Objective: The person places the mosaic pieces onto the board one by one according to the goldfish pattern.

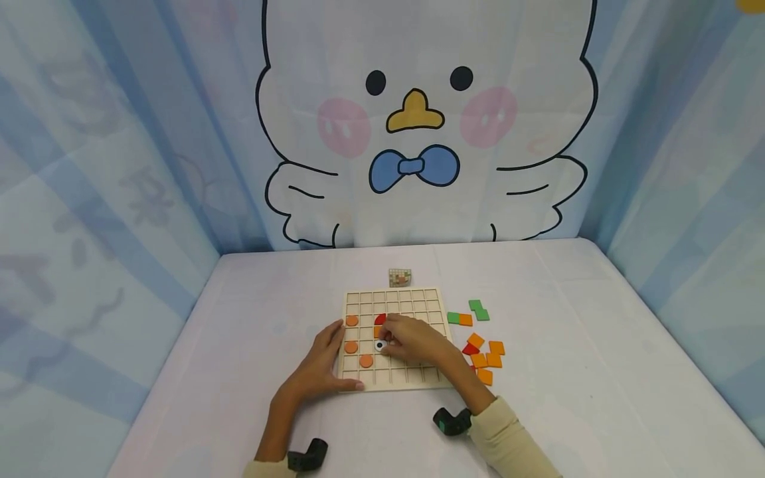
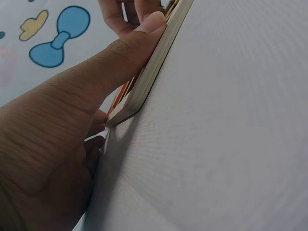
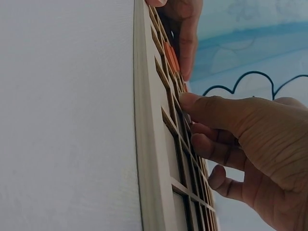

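A pale wooden grid board [image 1: 418, 380] lies on the table. My left hand [image 1: 318, 366] holds its near left corner, thumb along the front edge and fingers at the left side. In the left wrist view the thumb [image 2: 126, 53] rests over the board's rim. My right hand [image 1: 412, 338] is over the middle of the grid, pinching a white disc with a black dot [image 1: 380, 345] at a cell. Three orange discs [image 1: 366, 360] sit in cells on the left. A red piece [image 1: 380, 319] and an orange square [image 1: 378, 331], partly covered by fingers, lie just beyond the white disc.
Right of the board lie several loose orange squares [image 1: 493, 360], a red piece [image 1: 470, 348] and green pieces [image 1: 481, 313]. A small printed pattern card [image 1: 400, 277] is behind the board. A printed curtain [image 1: 418, 212] hangs behind the table.
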Available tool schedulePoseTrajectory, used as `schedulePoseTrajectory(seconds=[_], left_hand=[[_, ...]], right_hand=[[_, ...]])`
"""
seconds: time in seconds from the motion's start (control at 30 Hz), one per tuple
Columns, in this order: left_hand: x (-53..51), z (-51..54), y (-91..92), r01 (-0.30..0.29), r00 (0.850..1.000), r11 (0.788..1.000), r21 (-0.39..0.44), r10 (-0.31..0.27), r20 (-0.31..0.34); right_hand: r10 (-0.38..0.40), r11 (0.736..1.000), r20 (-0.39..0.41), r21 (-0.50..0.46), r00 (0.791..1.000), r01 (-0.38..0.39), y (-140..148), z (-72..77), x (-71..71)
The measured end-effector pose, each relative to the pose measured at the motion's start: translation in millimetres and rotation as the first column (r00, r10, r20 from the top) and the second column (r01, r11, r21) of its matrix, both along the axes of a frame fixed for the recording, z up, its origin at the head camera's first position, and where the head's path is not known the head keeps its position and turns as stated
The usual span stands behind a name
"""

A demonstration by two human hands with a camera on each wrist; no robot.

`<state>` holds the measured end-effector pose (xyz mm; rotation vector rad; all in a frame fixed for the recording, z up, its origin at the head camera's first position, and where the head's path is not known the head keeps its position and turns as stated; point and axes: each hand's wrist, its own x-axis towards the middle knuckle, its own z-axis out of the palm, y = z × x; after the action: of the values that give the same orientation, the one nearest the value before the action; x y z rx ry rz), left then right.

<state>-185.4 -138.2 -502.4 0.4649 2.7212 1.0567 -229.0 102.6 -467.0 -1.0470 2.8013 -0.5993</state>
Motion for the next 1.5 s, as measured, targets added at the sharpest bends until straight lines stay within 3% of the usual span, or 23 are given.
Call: schedulePoseTrajectory(seconds=[0.4,0.63,0.9,1.5], left_hand=[[0.0,1.3,-2.2,0.017,0.999,1.000,-0.007,-0.017,-0.028],[0.8,0.4,-0.7,0.009,1.000,1.000,0.004,-0.009,-0.028],[0.7,0.9,0.2,0.006,1.000,1.000,-0.004,-0.006,-0.015],[1.3,-2.2,1.2,-0.003,1.000,1.000,-0.007,0.002,-0.028]], right_hand=[[-0.022,1.000,-0.018,0.015,1.000,0.022,3.8,6.2,0.7],[-0.059,0.998,-0.055,0.034,0.997,0.060,16.7,7.2,-1.2],[-0.085,0.996,-0.065,-0.004,0.994,0.085,37.4,18.3,-0.4],[-0.267,0.964,0.007,-0.011,0.964,0.267,100.8,23.5,3.8]])
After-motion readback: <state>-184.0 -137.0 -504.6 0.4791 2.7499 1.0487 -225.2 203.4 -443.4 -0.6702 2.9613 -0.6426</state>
